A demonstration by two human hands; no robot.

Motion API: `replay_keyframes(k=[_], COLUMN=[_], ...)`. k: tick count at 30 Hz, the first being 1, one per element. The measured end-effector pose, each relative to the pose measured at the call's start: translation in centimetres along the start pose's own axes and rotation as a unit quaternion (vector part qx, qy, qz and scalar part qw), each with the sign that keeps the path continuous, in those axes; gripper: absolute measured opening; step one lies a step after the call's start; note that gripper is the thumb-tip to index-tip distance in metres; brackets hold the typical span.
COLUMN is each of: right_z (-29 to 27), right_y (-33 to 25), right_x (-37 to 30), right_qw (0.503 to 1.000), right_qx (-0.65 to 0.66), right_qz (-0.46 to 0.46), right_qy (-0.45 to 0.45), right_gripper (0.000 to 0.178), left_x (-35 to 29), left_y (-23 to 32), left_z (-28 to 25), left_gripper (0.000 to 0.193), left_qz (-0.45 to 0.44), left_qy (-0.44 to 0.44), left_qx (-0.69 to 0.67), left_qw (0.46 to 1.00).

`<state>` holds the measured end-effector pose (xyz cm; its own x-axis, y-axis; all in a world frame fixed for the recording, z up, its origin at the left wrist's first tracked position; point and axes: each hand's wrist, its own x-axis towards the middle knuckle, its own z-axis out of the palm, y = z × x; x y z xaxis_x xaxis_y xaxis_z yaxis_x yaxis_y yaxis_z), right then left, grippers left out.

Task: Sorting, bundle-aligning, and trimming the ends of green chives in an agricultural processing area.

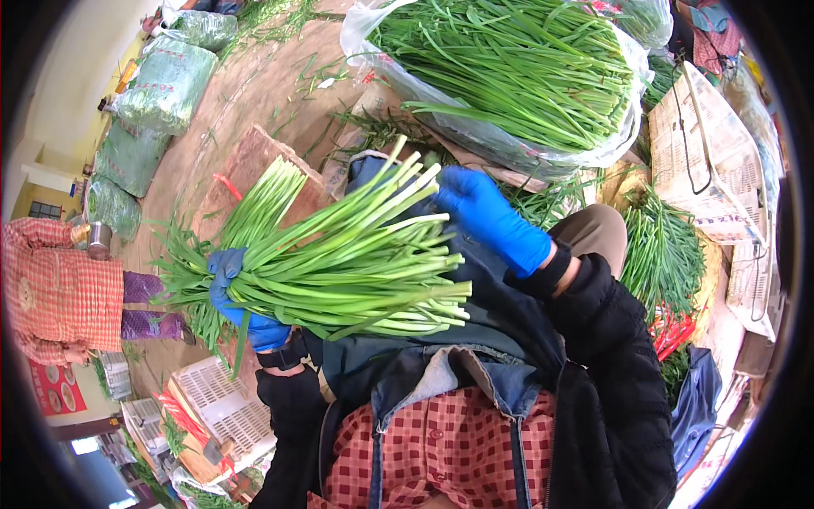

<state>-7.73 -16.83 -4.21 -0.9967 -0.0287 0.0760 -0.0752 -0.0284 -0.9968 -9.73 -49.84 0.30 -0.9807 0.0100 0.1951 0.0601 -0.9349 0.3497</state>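
Note:
My left hand (233, 293), in a blue glove, is closed around the leafy part of a bunch of garlic chives (365, 263). The pale cut stem ends fan out to the right above the dark denim cloth (500, 318) on my lap. By the upper stem tips is my right hand (492, 212), also blue-gloved, its fingers curled in; whatever they pinch, if anything, is hidden. Behind the held bunch lies a smaller bunch of chives (270, 193) with a red tie (226, 184) beside it, on a wooden board (261, 148).
A clear plastic bag (360, 38) full of chives stands ahead of me. More loose chives (661, 254) lie at my right, by a white plastic crate (699, 144). Packed green bags (165, 85) line the far left. Nearer are another crate (216, 399) and a person in a checked garment (72, 293).

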Motion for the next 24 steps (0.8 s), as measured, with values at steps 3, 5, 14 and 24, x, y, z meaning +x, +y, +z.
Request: replay_keyframes(k=[3, 5, 14, 24], right_z=[-4.9, -7.5, 0.3, 0.9], right_y=[-0.7, -0.5, -8.0, -5.4], right_x=[0.0, -1.6, -4.2, -3.5], right_qw=[0.958, 0.835, 0.955, 0.965], right_qx=[-0.270, -0.548, 0.097, 0.164], right_qz=[0.064, -0.029, 0.206, 0.202], right_qy=[0.078, 0.043, -0.192, 0.015], right_gripper=[0.027, 0.031, 0.034, 0.019], left_x=[0.1, 0.3, 0.9, -0.1], left_y=[3.2, 2.0, 0.4, -0.4], left_z=[-4.5, -2.6, 2.1, 2.0], left_gripper=[0.015, 0.016, 0.021, 0.021], left_qz=[-0.014, -0.020, -0.020, -0.011], left_qy=[-0.012, -0.016, -0.072, -0.061], left_qx=[0.059, 0.024, 0.018, 0.012], left_qw=[0.998, 0.999, 0.997, 0.998])
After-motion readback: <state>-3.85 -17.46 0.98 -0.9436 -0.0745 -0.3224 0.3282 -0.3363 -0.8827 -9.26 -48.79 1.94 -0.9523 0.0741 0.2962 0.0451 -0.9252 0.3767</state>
